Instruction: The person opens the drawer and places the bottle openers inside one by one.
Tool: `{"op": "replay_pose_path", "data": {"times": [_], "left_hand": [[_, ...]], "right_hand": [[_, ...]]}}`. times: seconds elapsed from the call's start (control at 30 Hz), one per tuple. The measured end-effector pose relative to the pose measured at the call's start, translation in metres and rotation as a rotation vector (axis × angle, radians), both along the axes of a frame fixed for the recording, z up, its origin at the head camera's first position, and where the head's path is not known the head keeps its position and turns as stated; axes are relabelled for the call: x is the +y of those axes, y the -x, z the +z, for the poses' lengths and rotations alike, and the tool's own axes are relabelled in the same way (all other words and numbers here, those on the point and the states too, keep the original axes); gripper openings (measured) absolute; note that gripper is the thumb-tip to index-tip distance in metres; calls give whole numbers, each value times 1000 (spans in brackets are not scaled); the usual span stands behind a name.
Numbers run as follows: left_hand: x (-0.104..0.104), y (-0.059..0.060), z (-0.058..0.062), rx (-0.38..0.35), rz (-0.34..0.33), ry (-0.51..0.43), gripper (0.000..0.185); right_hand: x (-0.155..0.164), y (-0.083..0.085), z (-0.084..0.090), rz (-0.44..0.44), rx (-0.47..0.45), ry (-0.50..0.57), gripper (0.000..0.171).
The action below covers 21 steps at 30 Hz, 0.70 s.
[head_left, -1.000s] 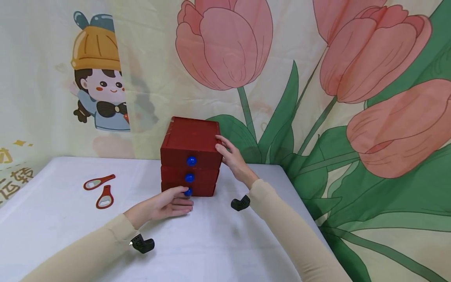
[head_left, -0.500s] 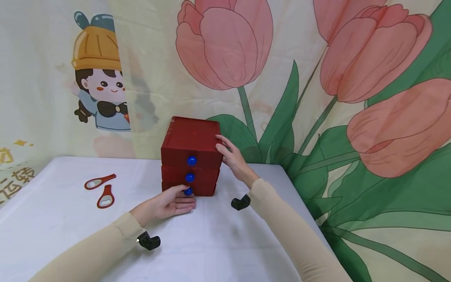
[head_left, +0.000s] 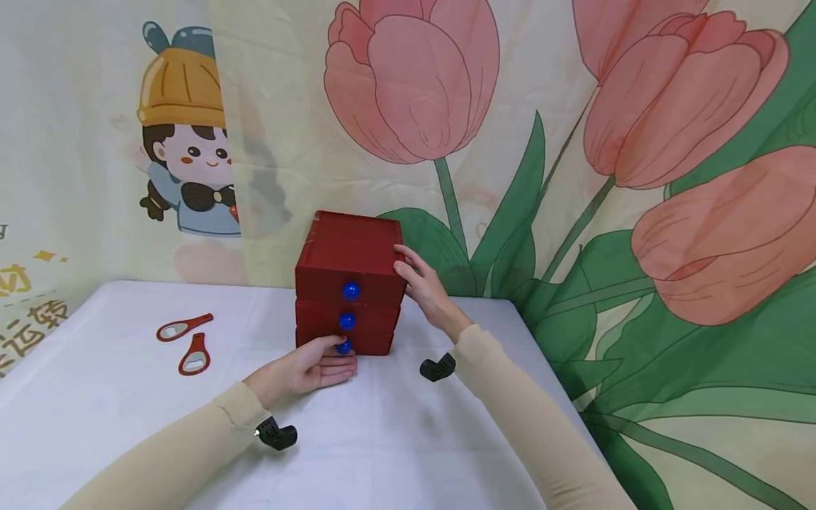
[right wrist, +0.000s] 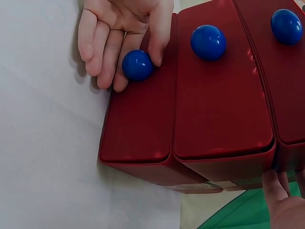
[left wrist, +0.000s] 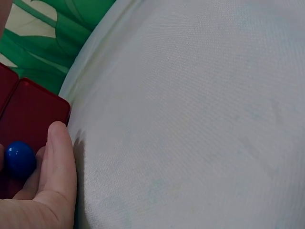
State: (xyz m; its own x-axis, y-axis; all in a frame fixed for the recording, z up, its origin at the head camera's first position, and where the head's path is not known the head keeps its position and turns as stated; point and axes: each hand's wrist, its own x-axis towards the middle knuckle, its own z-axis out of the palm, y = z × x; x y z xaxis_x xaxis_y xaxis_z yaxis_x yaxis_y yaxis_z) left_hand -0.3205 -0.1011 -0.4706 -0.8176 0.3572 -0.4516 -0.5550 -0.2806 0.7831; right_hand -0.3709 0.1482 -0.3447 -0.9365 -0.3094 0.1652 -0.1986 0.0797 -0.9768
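A red chest of drawers [head_left: 349, 283] standing upright toward the back middle of the white table [head_left: 127, 425], three drawers stacked, each with a blue knob; all three drawer fronts flush with the frame. Left hand [head_left: 306, 368] low at the front of the chest, thumb and forefinger pinched on the bottom knob [head_left: 343, 348], remaining fingers loosely curled beneath it on the cloth; same grip seen from the right wrist view, thumb on one side of the knob [right wrist: 137, 65] and fingers on the other; only a thumb and the knob [left wrist: 19, 159] visible from the left wrist view. Right hand [head_left: 423, 287] pressed flat against the chest's right side near the top edge, fingers straight and fairly wide, holding nothing; just a fingertip [right wrist: 275, 183] at the corner in the right wrist view. Middle knob [head_left: 347, 321] and top knob [head_left: 350, 290] untouched. Two red bottle openers [head_left: 190, 343] lying well apart from the chest, on the left part of the table. Tulip-printed cloth [head_left: 574, 142] hanging behind.
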Motion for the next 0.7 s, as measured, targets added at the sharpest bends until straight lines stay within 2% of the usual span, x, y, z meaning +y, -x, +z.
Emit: {"op": "replay_pose_path", "data": {"times": [0.7], "left_hand": [[4, -5, -1, 52, 31, 83, 56]], "right_hand": [[0, 0, 0, 12, 5, 9, 55]]}}
